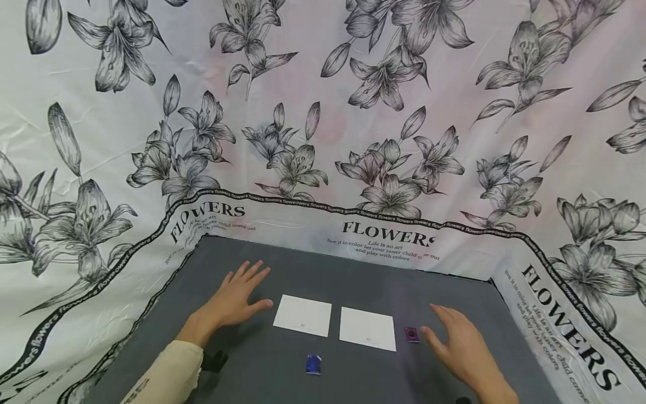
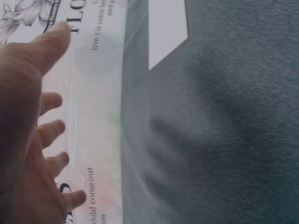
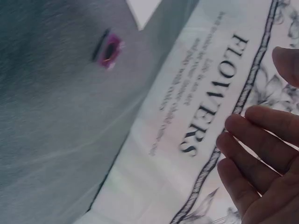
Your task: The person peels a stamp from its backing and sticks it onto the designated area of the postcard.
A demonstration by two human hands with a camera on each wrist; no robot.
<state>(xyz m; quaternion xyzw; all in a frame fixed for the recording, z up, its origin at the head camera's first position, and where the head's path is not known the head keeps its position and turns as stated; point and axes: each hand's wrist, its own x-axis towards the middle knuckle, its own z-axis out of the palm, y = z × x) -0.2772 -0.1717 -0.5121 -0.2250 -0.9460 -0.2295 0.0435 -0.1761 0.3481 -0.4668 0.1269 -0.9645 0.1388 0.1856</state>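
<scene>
Packet (image 1: 411, 335), purple, just beside right hand (image 1: 463, 347), thumb side.

- White cloth (image 1: 303, 78) printed with grey lilies rises behind and beside the dark grey desk (image 1: 252, 373).
- A black band (image 1: 343, 211) and "FLOWERS" lettering (image 1: 386, 233) run along its lower part.
- Faint pinkish patches (image 1: 330, 129), possibly light, tint the cloth.

"What's worn on the left?"
"A cream sleeve (image 1: 169, 367), its cuff stopping short of the wrist (image 1: 194, 331), with a dark marking (image 1: 135, 391) too small to read."
"And that black, blocky piece (image 1: 214, 362)?"
"It shows just beside the cuff."
"The right?"
"A bare right hand (image 1: 461, 342); near its forearm (image 1: 494, 387), a dark, rounded bit (image 1: 463, 400) at the view's bottom edge."
</scene>
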